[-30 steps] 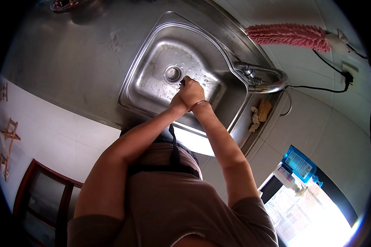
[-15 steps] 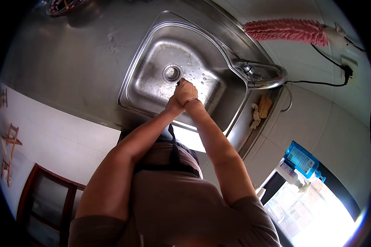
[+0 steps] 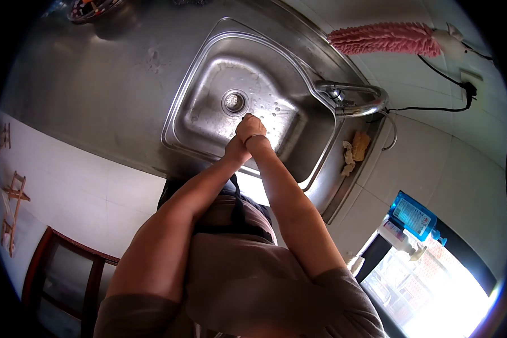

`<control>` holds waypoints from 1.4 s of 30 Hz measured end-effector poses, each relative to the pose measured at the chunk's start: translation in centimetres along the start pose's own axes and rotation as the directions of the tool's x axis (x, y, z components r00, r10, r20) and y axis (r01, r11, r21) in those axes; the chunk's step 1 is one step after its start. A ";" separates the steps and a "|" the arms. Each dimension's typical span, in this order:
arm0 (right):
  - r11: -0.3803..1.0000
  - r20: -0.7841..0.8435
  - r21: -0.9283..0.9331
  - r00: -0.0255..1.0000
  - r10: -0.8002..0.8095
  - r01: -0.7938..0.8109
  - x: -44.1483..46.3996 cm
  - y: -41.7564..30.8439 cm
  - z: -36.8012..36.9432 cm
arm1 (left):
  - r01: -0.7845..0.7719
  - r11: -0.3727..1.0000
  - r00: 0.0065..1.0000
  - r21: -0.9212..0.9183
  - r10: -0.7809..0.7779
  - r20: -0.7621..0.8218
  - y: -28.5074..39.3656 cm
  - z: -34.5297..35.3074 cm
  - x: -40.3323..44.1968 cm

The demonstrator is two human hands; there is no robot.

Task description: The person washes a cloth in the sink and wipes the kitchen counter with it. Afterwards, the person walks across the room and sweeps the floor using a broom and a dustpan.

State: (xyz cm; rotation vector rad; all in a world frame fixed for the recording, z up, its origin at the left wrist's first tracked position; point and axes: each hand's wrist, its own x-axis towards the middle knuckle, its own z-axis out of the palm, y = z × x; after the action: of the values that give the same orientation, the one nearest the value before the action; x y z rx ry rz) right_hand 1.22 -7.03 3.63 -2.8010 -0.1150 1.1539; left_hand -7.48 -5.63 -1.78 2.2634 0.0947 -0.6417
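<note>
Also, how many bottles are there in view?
2: the blue bottle and the white bottle, side by side by the window. A pale thing near them is too unclear to count, and others may be hidden.

Sink (image 3: pixel 205 90): single bowl, bare silvery metal, rounded corners, raised rim, far right side shaped in a curve. Lies set into the metal counter (image 3: pixel 112 79), opening upward. Shows a worn shine, bright glare across the floor, deeper shade toward the right wall. Carries scattered water drops (image 3: pixel 273 110), mostly right of the drain.

Drain (image 3: pixel 234 101): round, metal, ringed, with a pale speckled centre. Sits sunk in the bowl's floor, left of centre, in full view.

Small dark thing (image 3: pixel 244 118): shows only as a speck at the fingertips of the right hand (image 3: pixel 250 128), near the drain. Stays too small and hidden to identify.
</note>
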 end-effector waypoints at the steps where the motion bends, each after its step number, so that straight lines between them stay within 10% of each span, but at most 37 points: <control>1: 1.000 0.003 0.011 1.000 0.023 -0.023 0.0 0.0 0.0 | 0.103 0.932 0.995 -0.348 -0.095 0.041 0.2 -0.1 -0.3; 3: 0.999 0.004 0.025 0.999 0.047 -0.047 0.0 0.0 -0.1 | 0.199 0.738 0.980 -0.644 -0.165 0.112 0.7 -0.4 -0.5; 6: 0.999 0.024 -0.001 0.998 0.054 -0.054 0.0 0.0 -0.2 | 0.130 0.991 0.987 0.006 -0.130 0.096 1.1 -1.1 -0.3; 11: 0.999 -0.018 0.009 0.998 0.052 -0.052 -0.7 -0.1 -0.5 | 0.115 0.993 0.987 0.031 -0.118 0.113 1.7 -2.2 -0.7; 16: 0.963 -0.031 0.253 0.996 -0.087 0.092 0.2 1.9 -0.3 | 0.255 0.891 0.939 -0.375 -0.136 0.317 2.2 -6.0 -0.4; 18: 0.784 0.031 0.576 0.952 -0.304 0.232 2.2 4.5 -0.5 | 0.300 0.406 0.954 -0.863 -0.116 0.277 0.5 -5.1 -0.8; 19: 0.469 0.211 0.882 0.924 -0.318 -0.040 0.8 4.8 -2.2 | 0.372 0.343 0.928 -0.863 -0.141 0.344 0.3 -5.9 -1.0; 21: 0.308 0.212 0.950 0.832 -0.513 -0.052 -0.1 6.1 -3.8 | 0.414 0.348 0.910 -0.841 -0.126 0.396 -0.2 -6.9 -1.2; 29: 0.583 0.104 0.784 0.882 -0.459 0.211 -2.6 6.1 -7.0 | 0.463 0.278 0.875 -0.842 0.007 0.484 1.0 -10.5 -2.5; 33: 0.003 0.161 0.980 0.785 -0.599 -0.198 -3.5 5.6 -7.4 | 0.492 0.003 0.844 -0.871 0.246 0.477 2.5 -10.2 -2.6; 42: 0.684 -0.038 0.689 0.955 -0.295 0.239 -2.6 2.9 -7.2 | 0.336 0.366 0.939 -0.868 -0.060 0.338 6.4 -11.8 -3.6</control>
State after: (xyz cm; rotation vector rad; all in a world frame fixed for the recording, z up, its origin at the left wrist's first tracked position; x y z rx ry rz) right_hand 4.51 -10.76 10.12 -1.9965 -0.0760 0.9645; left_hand -3.97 -1.41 11.03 1.0359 0.4942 -0.7422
